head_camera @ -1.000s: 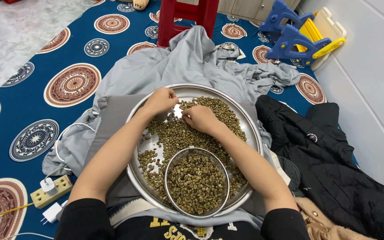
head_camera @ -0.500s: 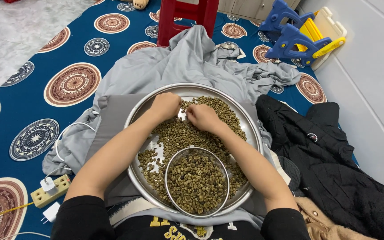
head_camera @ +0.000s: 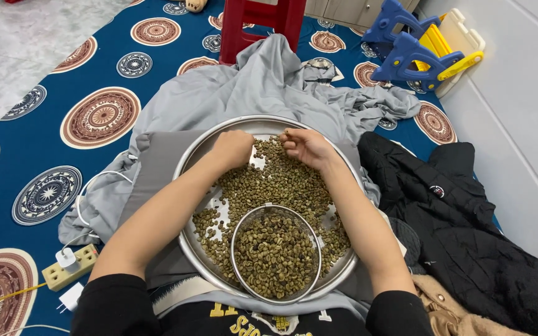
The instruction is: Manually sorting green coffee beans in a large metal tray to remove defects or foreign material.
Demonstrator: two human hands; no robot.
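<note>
Floor: a blue rug [head_camera: 45,118] with round brown and white medallions, grey tile beyond its far left corner, a white wall on the right.
Landmark: a round steel tray [head_camera: 194,158] on a grey cushion in the person's lap; all places below are told from it.
Power strip [head_camera: 70,266]: left of the tray's near edge, on the rug, with a white charger plugged in and a white cable running toward the cushion.
Grey cloth [head_camera: 250,87]: spread under and beyond the tray, bunched toward the far side.
Red stool [head_camera: 263,18]: well beyond the tray, past the cloth.
Left hand [head_camera: 233,148]: at the tray's far left part, fingers curled down into the beans; whether it holds any cannot be told.
Green coffee beans [head_camera: 275,183]: a loose layer across the tray's middle, bare metal showing at the far rim and left side.
Mesh sieve [head_camera: 275,252]: resting inside the tray at its near edge, full of the same beans.
Right hand [head_camera: 309,148]: at the tray's far right part, raised just above the beans, fingertips pinched together, seemingly on a bean.
Black jacket [head_camera: 468,230]: right of the tray, heaped on the floor.
Blue and yellow plastic toy [head_camera: 428,46]: far right beyond the tray, against the wall.
</note>
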